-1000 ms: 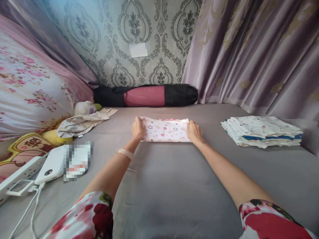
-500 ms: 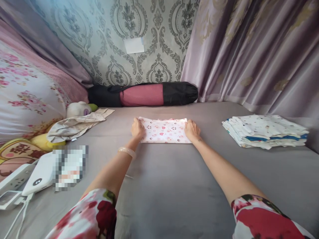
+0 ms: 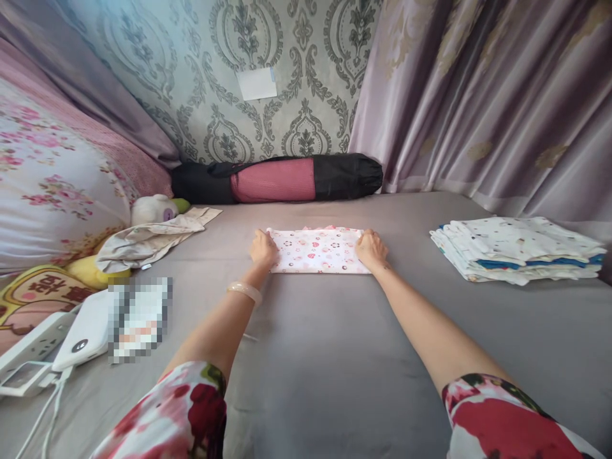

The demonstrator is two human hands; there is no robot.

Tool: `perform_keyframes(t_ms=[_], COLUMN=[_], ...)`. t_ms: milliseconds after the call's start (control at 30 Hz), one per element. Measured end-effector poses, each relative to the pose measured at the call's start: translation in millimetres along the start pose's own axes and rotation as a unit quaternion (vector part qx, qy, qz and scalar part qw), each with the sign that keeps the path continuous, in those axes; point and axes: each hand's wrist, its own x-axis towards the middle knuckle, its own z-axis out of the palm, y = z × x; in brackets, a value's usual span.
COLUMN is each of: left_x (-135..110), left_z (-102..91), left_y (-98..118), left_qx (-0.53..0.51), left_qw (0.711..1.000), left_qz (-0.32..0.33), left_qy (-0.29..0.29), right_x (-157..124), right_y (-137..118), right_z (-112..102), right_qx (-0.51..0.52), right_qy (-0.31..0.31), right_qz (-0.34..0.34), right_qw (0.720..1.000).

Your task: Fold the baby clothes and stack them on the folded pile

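Note:
A small folded cloth [image 3: 318, 250], white with pink and brown prints, lies flat on the grey bed sheet [image 3: 325, 357]. My left hand [image 3: 262, 248] grips its left edge with the fingers curled over the fabric. At the opposite edge my right hand [image 3: 371, 249] does the same. Both arms reach forward from flowered sleeves. A pale bangle sits on my left wrist.
A stack of folded printed cloths [image 3: 519, 248] lies at the right. A black and pink rolled bag [image 3: 277, 180] rests against the patterned wall. At the left are a flowered pillow [image 3: 48, 191], a beige cloth [image 3: 148, 236], soft toys, a white power bank [image 3: 81, 331] and a power strip.
The hands and the cloth have hardly moved; only the view has shifted slightly.

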Motion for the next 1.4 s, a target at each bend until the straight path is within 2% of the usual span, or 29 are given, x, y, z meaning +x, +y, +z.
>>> perform_keyframes(t_ms=[267,333,400,467,533,633,733,900,1100,1400], left_x=[-3.4,-5.9,-9.0,-12.6,-16.8,-26.4,-39.3,-53.6,-56.9,-59.0], left_z=[-17.6,-23.3,-27.2,-27.2,-21.9,-6.2,9.3,21.4,30.0,33.6], left_y=[-7.6,-7.1,-3.7,3.5,14.8,36.0,53.2,55.9,44.1,42.4], left_qx=[0.041,0.056,0.075,0.086,0.086,0.085,0.103,0.15,0.154,0.183], left_qw=[0.997,0.997,0.995,0.987,0.977,0.959,0.939,0.929,0.934,0.929], left_qz=[0.01,0.023,0.071,0.136,0.193,0.263,0.312,0.311,0.304,0.314], left_qy=[-0.059,-0.044,-0.012,0.004,-0.008,-0.056,-0.103,-0.134,-0.109,-0.069], right_x=[5.8,5.3,0.9,-7.7,-18.4,-33.2,-41.1,-43.7,-46.3,-43.9], right_y=[3.1,2.9,-1.5,-11.9,-27.5,-53.1,-69.5,-68.1,-60.9,-61.8], right_z=[-6.6,-12.3,-18.0,-20.9,-18.5,-5.1,11.3,24.8,29.0,29.6], right_qx=[0.02,0.026,0.017,0.0,-0.008,0.0,-0.005,-0.033,-0.037,-0.042], right_qy=[-0.029,-0.036,-0.008,0.042,0.068,0.038,-0.012,-0.056,-0.052,-0.06], right_qz=[0.008,0.014,0.004,-0.051,-0.128,-0.24,-0.303,-0.308,-0.305,-0.303], right_qw=[0.999,0.999,1.0,0.998,0.989,0.97,0.953,0.949,0.95,0.95])
